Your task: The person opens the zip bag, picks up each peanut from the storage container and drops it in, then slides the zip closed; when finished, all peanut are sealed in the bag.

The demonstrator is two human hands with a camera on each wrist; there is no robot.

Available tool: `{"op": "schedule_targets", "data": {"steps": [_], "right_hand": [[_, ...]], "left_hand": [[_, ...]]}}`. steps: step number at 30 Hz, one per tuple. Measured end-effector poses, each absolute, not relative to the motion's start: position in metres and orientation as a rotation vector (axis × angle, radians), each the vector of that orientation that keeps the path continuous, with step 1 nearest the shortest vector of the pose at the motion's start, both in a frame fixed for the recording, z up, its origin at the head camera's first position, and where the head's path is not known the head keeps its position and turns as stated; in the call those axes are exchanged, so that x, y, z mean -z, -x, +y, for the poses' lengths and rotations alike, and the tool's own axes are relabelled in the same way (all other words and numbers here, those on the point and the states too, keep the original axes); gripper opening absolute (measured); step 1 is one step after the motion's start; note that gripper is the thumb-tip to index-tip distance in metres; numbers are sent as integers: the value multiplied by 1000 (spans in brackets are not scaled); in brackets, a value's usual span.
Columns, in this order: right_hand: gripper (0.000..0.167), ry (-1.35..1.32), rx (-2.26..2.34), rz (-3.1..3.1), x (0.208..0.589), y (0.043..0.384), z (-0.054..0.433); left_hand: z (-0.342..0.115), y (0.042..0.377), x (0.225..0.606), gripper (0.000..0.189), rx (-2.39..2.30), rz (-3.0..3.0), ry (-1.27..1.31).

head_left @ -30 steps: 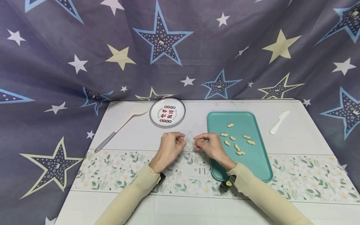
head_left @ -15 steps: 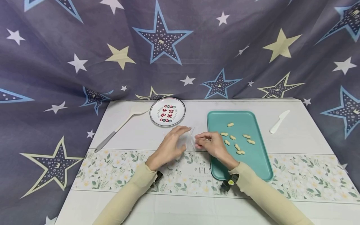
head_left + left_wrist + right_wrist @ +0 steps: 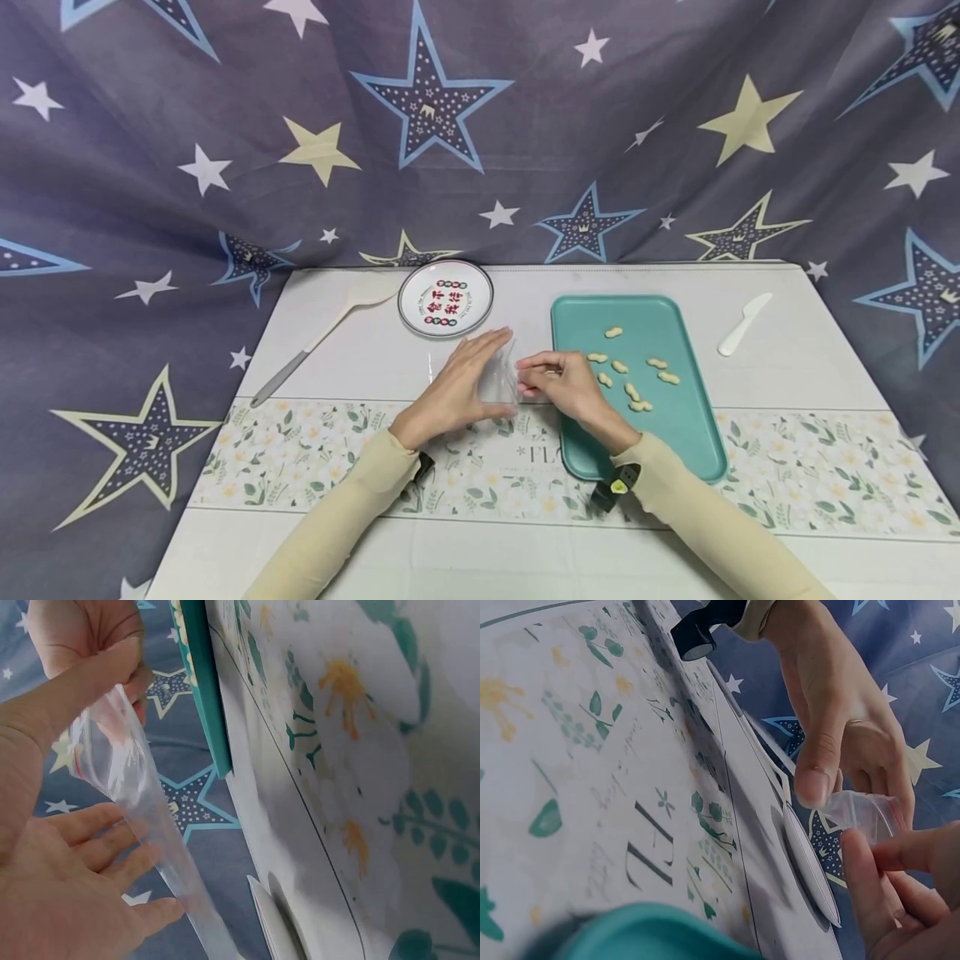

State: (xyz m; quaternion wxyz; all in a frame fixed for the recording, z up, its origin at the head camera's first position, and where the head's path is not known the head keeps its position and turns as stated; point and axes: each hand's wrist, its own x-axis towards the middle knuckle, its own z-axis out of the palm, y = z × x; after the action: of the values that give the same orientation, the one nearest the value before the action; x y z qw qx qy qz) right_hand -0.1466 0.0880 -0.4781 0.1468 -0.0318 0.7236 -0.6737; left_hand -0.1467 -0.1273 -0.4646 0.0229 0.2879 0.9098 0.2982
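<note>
A clear plastic zip bag with a red line along its mouth hangs between the two hands. My right hand pinches one edge of the bag between thumb and fingers. Spread wide around the other side is my left hand, its thumb and fingers apart. In the left wrist view, the left fingers lie straight along the bag, and the thumb reaches to its mouth. The right wrist view has the bag mouth just beyond the right fingertips. Nothing shows inside the bag.
A teal tray carrying several peanuts lies partly under the right hand. Behind the left hand is a white plate with red lettering. A grey-handled spatula lies at left, a white plastic knife at right.
My left hand has let go of its pinch on the bag and spread its fingers around it. The bag's mouth stands wider. My right hand keeps its pinch, nearly unmoved.
</note>
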Motion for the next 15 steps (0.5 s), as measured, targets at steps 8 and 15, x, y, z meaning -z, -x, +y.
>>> {"op": "schedule_targets", "data": {"steps": [8,15], "right_hand": [[24,114,1921,2076,477,147,87],[24,132,1890,2108,478,147,86]], "left_hand": [[-126,148,465,107,-914,2837,-906],[-125,148,465,97,-949,2857,-905]]}}
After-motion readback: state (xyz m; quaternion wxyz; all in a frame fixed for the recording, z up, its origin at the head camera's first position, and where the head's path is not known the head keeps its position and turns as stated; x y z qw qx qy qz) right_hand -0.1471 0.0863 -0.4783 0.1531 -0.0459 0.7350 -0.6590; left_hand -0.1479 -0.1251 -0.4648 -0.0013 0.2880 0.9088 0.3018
